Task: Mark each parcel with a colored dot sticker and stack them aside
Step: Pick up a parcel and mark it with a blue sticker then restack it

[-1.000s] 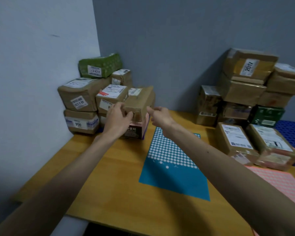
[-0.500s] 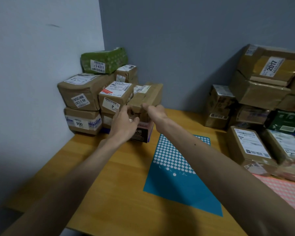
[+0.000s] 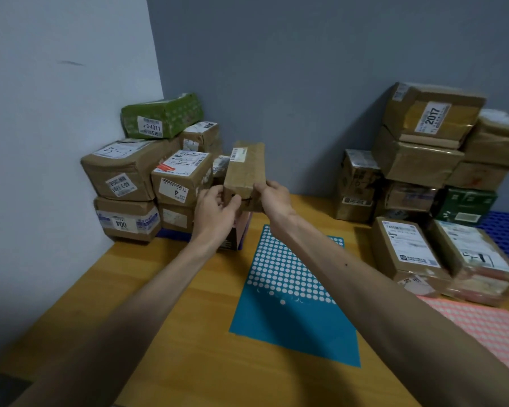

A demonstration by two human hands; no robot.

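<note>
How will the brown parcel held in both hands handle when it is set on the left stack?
Probably stiff: the brown parcel shows square edges while the left hand and right hand grip only its near end. Likely light, since fingertips carry it. Its glossy tape may be slippery.

A sticker sheet (image 3: pixel 291 327) lies in the middle of the tabletop (image 3: pixel 194 362). Behind it to the left stands a parcel stack (image 3: pixel 147 183), to the right another stack (image 3: pixel 423 160) — a second sheet (image 3: pixel 482 324) lies before that one. The held parcel (image 3: pixel 244 171) hangs just before the left stack.
</note>
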